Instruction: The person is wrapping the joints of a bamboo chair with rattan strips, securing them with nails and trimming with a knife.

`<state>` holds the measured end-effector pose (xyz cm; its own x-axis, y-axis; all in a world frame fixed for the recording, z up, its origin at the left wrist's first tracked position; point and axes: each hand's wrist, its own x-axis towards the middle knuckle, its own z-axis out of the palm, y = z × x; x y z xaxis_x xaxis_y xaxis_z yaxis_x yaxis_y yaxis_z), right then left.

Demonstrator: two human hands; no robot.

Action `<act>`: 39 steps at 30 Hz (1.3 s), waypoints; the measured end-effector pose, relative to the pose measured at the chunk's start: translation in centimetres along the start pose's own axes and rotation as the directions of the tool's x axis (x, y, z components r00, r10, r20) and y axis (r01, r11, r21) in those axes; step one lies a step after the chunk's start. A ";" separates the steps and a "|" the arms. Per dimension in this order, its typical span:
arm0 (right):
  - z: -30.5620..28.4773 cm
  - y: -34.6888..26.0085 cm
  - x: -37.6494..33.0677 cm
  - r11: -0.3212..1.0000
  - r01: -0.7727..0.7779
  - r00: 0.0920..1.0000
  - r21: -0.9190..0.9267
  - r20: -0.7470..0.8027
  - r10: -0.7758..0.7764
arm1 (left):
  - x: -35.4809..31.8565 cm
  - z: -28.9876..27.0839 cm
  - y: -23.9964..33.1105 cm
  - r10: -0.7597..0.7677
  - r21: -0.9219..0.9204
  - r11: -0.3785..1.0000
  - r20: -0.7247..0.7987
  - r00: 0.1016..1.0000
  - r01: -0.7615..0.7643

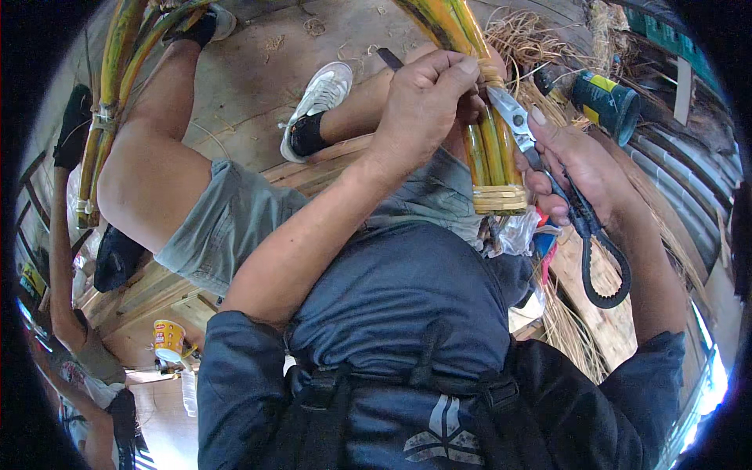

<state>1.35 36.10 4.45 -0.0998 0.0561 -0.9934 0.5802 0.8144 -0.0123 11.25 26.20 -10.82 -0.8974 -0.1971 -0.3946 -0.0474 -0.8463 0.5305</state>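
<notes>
A bundle of yellow-green cane poles (489, 149) stands over my lap, its near end wrapped with a pale strip binding (499, 197). Higher up, another pale wrap (491, 73) circles the poles. There my left hand (419, 110) is closed, thumb and fingers pinching at the strip; its fingertips are partly hidden. A dark flat bar (389, 59) sticks out beyond that hand; whether I hold it I cannot tell. My right hand (580, 160) grips cutting snips (513, 117) with black-wrapped handles, their blades against the poles just below the upper wrap.
Another cane frame (106, 117) stands by my left knee. At the far left a person's arm (61, 251) shows. Loose fibre strands (525, 43) and a dark green container (607, 106) lie at the far right. A yellow cup (168, 339) sits at the lower left.
</notes>
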 end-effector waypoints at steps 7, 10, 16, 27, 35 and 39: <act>-4.3 6.7 1.4 0.936 0.310 0.942 0.168 -0.191 -0.277 | -0.4 -4.8 -2.2 0.080 0.450 0.893 -0.189 0.979 0.014; -4.7 13.7 5.5 0.966 0.206 0.922 0.159 -0.363 -0.137 | -0.6 -3.2 -2.8 0.326 0.749 0.658 -0.184 0.927 -0.083; -3.4 34.6 17.2 0.498 0.009 0.862 -0.867 -0.245 -0.443 | 0.2 -2.0 -1.5 0.173 0.856 0.514 -0.047 0.984 -0.050; 2.7 37.9 19.0 0.597 0.219 0.682 -0.772 -0.316 -0.659 | 1.5 -1.0 0.6 0.106 0.877 0.474 0.035 0.994 -0.081; 4.6 39.1 21.3 0.690 0.331 0.554 -0.644 -0.460 -0.694 | 2.0 -0.6 -0.2 0.015 0.773 0.630 0.082 0.996 -0.073; 3.6 34.7 16.3 0.891 0.123 0.674 -0.437 -0.622 -0.398 | 0.6 -0.6 1.7 -0.076 0.815 0.579 0.032 0.997 0.018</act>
<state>22.82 63.19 -12.59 -0.8011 0.0728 -0.5941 0.1513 0.9850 -0.0834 10.87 24.33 -10.58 -0.9049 -0.1158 -0.4096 -0.4011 -0.0899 0.9116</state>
